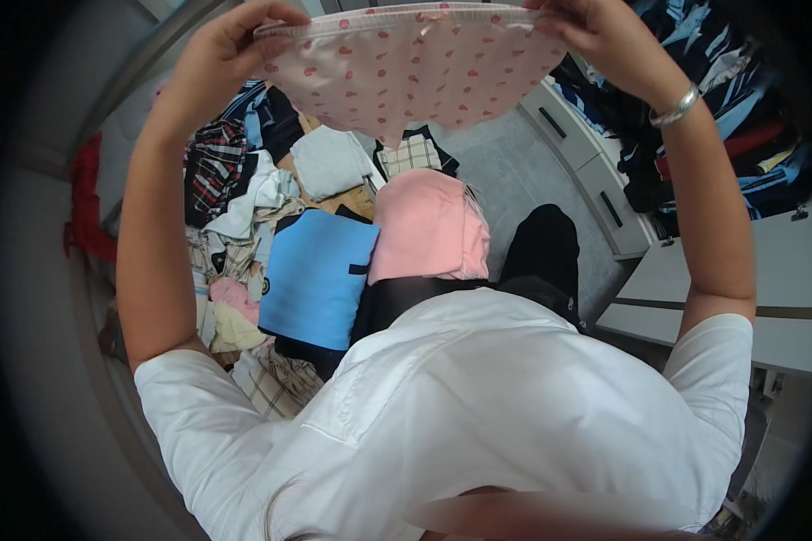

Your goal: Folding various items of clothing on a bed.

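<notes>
A pair of pale pink underpants (406, 74) with red dots hangs stretched between my raised hands at the top of the view. My left hand (254, 37) pinches one end of its elastic waistband. At the other end my right hand (575, 24) grips the band; a silver bangle (677, 108) circles that wrist. A small bow sits at the middle of the waistband. Below, a folded pink garment (419, 226) rests on my lap. A folded blue garment with dark edges (321, 277) lies to its left.
Loose clothes spread along the left, among them a plaid garment (216, 169) and a folded light grey cloth (331, 162). A white drawer unit (582, 162) stands at right on the grey floor (507, 155). Dark and blue clothes (710, 88) are heaped beyond it. Near them is a white cabinet panel (771, 264).
</notes>
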`<state>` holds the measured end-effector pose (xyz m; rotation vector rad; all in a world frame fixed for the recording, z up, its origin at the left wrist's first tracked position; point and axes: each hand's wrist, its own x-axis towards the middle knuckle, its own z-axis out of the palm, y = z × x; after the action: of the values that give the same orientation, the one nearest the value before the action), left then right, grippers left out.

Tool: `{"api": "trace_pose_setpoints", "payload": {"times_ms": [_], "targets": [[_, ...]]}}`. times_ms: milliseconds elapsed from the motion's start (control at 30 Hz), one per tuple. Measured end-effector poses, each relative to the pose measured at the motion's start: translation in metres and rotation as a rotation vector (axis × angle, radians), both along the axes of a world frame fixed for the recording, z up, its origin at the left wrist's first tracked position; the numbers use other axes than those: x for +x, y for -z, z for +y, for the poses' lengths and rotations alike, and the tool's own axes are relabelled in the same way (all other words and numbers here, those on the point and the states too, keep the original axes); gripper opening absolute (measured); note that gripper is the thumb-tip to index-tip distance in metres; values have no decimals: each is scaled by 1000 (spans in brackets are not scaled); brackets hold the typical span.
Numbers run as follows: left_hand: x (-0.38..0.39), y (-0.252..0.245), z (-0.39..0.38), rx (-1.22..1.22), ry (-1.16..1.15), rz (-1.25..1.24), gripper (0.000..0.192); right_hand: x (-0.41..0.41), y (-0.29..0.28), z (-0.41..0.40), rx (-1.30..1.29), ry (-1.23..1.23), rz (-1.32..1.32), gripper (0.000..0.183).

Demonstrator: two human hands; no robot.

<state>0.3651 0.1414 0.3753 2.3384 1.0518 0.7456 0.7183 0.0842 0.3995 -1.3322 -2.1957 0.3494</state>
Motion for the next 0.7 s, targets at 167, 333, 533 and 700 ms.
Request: {"api": "trace_pose_setpoints", "payload": {"times_ms": [167,333,533,700], "targets": [[-1,-16,5,138,80,33,15,20,-14,1,-14,-7,77,5],[-18,-44,-27,-198,42,-36,16,28,-25,-27,-226,-196,439,11],[-22,-14,-36,-413,112,-229,14,31,6,-8,-476,-212,614,12],[-7,110,20,-738,-168,-63,14,35,149,53,-659,-66,419,21]]}}
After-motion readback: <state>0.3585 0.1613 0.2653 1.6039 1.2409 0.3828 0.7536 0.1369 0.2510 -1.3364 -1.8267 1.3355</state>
